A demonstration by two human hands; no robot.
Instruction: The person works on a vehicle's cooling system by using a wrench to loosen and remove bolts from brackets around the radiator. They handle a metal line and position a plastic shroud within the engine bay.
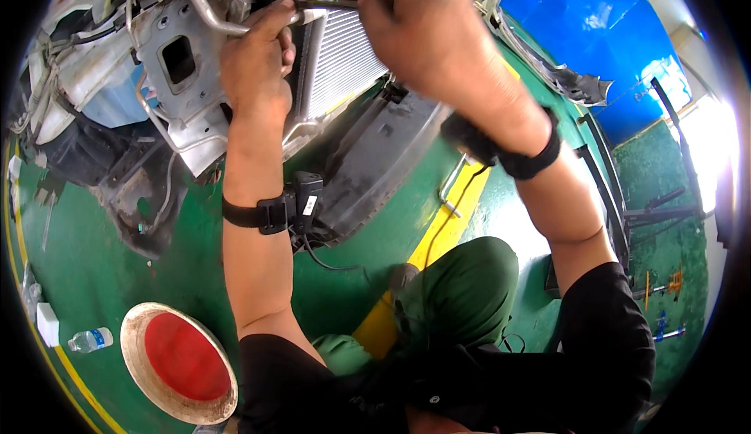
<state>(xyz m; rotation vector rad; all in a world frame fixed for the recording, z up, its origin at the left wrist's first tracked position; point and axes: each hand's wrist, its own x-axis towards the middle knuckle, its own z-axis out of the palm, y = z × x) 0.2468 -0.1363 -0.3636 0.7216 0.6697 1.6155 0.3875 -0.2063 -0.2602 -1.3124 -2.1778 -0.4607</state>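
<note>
A slim dark metal bar (332,4), like a wrench handle, lies across the top edge of a finned radiator (344,62) at the front of a stripped car. At its right end my right hand (415,31) is closed round it, slightly blurred. My left hand (258,66) is closed by its left end, thumb and forefinger pressed there and the other fingers curled in. The bar's far end is hidden by these fingers, so its exact kind does not show. A bent silver pipe (199,3) runs down to my left hand.
Below the radiator lies a grey bumper part (383,144). A bent metal rod (450,187) rests on the floor's yellow stripe. At lower left are a white-rimmed basin (133,348) with a red inside and a plastic bottle (91,340). Dark metal frames (606,176) stand at right.
</note>
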